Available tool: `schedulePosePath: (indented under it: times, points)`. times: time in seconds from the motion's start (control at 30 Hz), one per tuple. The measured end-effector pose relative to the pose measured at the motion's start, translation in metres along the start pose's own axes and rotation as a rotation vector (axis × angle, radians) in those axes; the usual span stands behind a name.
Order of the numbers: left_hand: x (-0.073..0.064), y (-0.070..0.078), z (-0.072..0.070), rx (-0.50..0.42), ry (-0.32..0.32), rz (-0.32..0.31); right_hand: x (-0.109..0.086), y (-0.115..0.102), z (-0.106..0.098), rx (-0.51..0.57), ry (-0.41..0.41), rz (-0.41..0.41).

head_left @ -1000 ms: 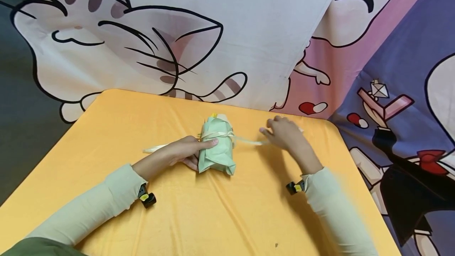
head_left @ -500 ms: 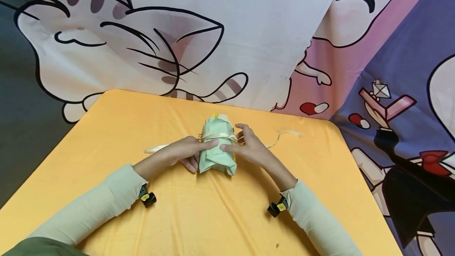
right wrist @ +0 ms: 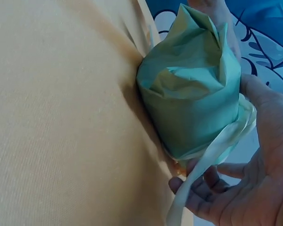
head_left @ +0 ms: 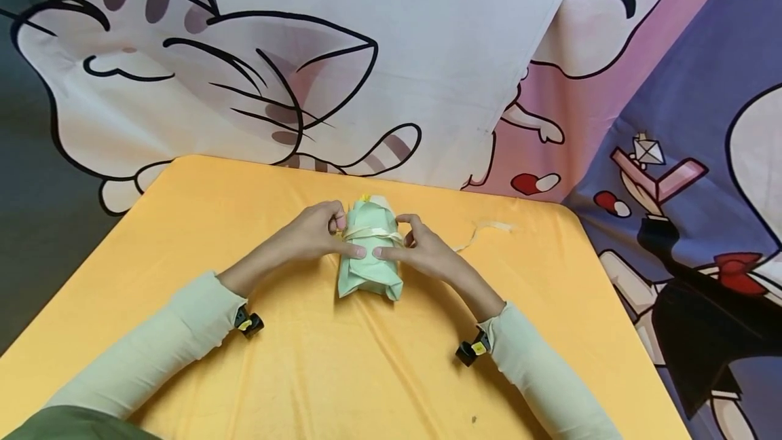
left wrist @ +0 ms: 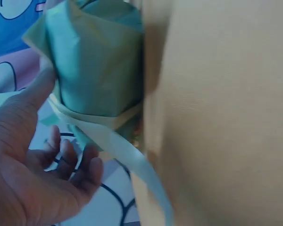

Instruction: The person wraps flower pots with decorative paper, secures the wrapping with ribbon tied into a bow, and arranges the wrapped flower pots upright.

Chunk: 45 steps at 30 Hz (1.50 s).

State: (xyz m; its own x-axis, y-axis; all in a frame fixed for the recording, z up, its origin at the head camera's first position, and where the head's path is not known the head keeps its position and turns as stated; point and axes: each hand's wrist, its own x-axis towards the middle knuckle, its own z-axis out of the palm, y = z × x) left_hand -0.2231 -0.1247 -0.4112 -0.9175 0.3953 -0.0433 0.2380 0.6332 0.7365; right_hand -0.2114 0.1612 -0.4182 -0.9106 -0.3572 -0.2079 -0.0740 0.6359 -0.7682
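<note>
A bundle wrapped in pale green paper (head_left: 370, 270) lies on the yellow cloth, a cream ribbon (head_left: 370, 231) round its middle. A bit of yellow (head_left: 365, 197) peeks out at its far end. From the left, my left hand (head_left: 313, 231) rests its thumb on the paper; its other fingers curl loosely beside the bundle, apart from it in the left wrist view. My right hand (head_left: 425, 248) holds the opposite side, thumb on top and fingers bent round the side by the ribbon. In the right wrist view a ribbon tail (right wrist: 198, 172) hangs across those fingers.
A yellow cloth (head_left: 275, 365) covers the table. One loose ribbon end (head_left: 493, 225) trails to the right of the bundle. Behind the table hangs a printed curtain (head_left: 452, 53) with a cartoon cat, and a blue and pink one continues at the right.
My right hand has come in from the right, off the ribbon end, to the bundle's side. My left hand has shifted up along the left side, its fingers drawn out from beneath.
</note>
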Motion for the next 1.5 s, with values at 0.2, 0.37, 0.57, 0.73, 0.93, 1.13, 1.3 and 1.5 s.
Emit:
schedulePosePath:
  times: [0.2, 0.37, 0.57, 0.73, 0.93, 1.13, 1.3, 1.5]
  points:
    - [0.001, -0.014, 0.009, -0.125, -0.019, 0.079, 0.001, 0.005, 0.001, -0.013, -0.021, 0.009]
    - [0.001, -0.02, 0.014, -0.239, -0.079, 0.045, 0.003, 0.011, 0.002, -0.012, -0.039, 0.022]
    - [0.001, -0.024, 0.021, -0.414, -0.135, -0.003, 0.005, 0.019, 0.002, 0.005, -0.05, 0.029]
    - [0.0, -0.027, 0.021, -0.345, -0.123, -0.012, 0.006, 0.023, 0.0, 0.026, -0.068, 0.021]
    - [-0.004, -0.038, 0.017, -0.297, -0.176, -0.056, 0.008, 0.027, -0.002, 0.054, -0.084, 0.003]
    - [-0.006, -0.042, 0.012, -0.252, -0.253, -0.065, 0.009, 0.032, -0.005, 0.042, -0.092, -0.035]
    - [-0.009, -0.04, 0.006, -0.273, -0.32, -0.051, 0.009, 0.034, -0.006, -0.019, -0.083, -0.047]
    - [-0.009, -0.04, 0.005, -0.272, -0.297, -0.093, 0.007, 0.03, -0.008, -0.072, -0.06, -0.01]
